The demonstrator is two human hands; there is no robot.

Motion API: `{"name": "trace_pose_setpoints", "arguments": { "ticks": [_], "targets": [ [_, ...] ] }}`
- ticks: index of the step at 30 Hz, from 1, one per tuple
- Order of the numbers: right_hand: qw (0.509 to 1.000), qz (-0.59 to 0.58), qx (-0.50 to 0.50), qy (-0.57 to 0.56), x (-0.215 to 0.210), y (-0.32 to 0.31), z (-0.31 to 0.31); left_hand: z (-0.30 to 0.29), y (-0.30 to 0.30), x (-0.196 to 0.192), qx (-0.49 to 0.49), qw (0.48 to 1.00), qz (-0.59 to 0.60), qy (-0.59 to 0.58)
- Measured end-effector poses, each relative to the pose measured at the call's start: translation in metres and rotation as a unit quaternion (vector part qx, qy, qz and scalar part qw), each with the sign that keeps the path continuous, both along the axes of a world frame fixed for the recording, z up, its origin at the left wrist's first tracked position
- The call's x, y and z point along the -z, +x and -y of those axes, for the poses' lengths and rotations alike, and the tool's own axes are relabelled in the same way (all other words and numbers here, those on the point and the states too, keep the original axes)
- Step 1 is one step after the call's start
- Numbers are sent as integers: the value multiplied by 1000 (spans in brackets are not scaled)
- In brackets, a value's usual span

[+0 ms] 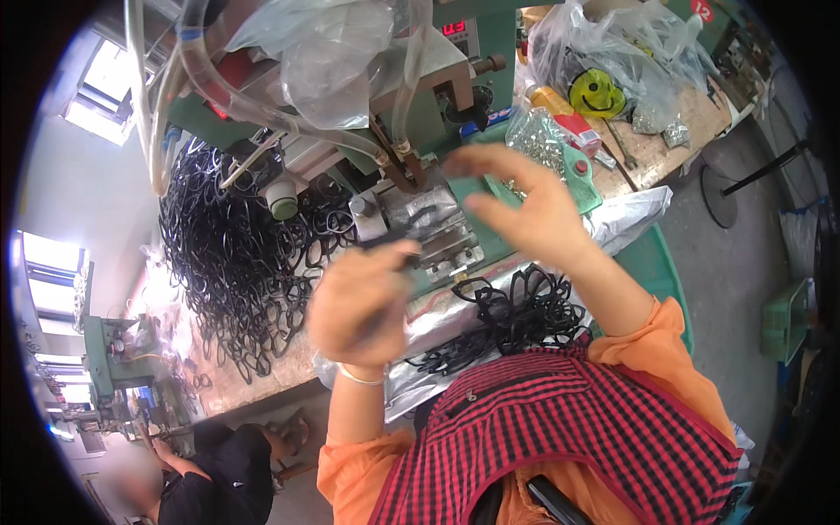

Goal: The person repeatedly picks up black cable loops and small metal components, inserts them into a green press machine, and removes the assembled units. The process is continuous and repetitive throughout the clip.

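My left hand (357,306) is closed and smeared by motion. A dark piece that looks like part of a black eyeglass frame (385,240) sticks out at its fingertips, beside a metal fixture (451,248) on the machine. Past the fixture's right side, my right hand (529,206) hangs with thumb and fingers apart and nothing visible between them. A small dark part (423,215) lies on the fixture's plate. Close to my apron, a heap of black eyeglass frames (525,311) rests on silvery sheeting (442,319).
A large pile of black frames (219,236) covers the bench to the left. Clear hoses (206,79) hang over the green machine (494,52). A bag of small metal parts (535,144) sits on the right. Another person (219,468) works at lower left.
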State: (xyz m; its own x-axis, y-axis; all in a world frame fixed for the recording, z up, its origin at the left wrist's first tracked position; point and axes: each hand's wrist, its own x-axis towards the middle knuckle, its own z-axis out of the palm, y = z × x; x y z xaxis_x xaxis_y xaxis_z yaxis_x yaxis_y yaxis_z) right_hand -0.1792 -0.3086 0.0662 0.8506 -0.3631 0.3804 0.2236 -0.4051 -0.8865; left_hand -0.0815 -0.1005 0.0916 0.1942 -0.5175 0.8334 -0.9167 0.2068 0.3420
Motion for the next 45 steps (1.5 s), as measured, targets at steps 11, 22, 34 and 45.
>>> {"name": "trace_pose_setpoints", "arguments": {
  "ticks": [11,22,34,45],
  "targets": [
    [935,-115,224,-251,84,-50,62,21,-9,41,-30,986,163,25],
    [890,-124,264,-351,92,-29,50,-16,-66,91,-139,989,-44,3],
    [955,-12,233,-183,79,-10,36,-40,72,47,-374,905,-12,201],
    [916,-32,338,-214,91,-101,63,-61,90,68,-350,865,-357,-37]
  ]
}}
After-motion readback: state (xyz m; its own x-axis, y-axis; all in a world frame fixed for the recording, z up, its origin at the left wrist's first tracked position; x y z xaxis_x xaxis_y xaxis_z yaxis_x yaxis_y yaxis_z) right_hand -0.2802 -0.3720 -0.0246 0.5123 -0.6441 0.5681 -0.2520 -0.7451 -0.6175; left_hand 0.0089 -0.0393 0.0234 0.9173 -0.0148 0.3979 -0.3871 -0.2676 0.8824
